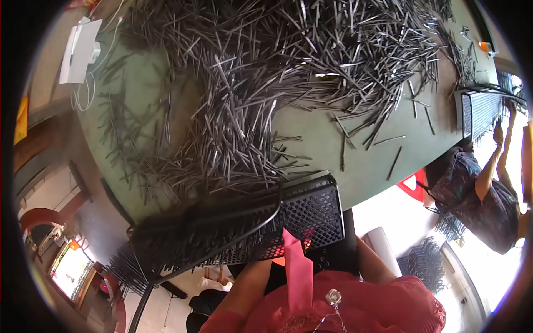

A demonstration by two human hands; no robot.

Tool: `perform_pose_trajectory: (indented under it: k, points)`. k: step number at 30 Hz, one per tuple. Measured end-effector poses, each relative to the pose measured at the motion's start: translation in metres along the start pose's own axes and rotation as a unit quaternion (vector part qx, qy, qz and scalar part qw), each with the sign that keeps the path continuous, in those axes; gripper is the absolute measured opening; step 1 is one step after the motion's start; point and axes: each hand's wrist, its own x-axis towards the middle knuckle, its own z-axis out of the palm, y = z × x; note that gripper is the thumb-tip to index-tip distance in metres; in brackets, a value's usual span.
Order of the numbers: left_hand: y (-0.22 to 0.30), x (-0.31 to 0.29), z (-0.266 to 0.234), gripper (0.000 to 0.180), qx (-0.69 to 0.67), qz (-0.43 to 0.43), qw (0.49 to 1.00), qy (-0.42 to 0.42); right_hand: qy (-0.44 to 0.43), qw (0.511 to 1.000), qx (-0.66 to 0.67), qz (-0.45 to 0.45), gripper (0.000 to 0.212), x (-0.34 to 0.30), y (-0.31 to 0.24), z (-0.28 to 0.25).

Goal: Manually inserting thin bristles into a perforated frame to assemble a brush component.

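Between me and the table stands a long black perforated rack [313,213], set against the table's near edge. Its left part is filled with dark, bristly pieces, blurred in places. My left forearm [252,283] reaches up to the rack's lower side, where the hand goes out of sight. The right forearm [375,262] ends near the rack's right end, its hand hidden too. Neither hand's fingers show, so any grip is hidden. Just beyond the rack, a large heap of thin dark sticks [239,119] covers much of the green table [316,144].
Several loose sticks [395,163] lie right of the heap. Another person [477,188] works at the far right beside a second perforated rack [483,111]. A white box-like thing [80,51] and cables are at the upper left. A red stool [412,187] stands below the table's right edge.
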Motion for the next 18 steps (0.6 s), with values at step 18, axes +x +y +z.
perform_pose_trajectory:
  k: [18]
  points:
    - [-0.038, 0.012, -0.021, 0.044, -0.019, 0.043, 0.996, 0.077, -0.027, 0.989, 0.086, -0.114, 0.032, 0.061, -0.031, 0.01]
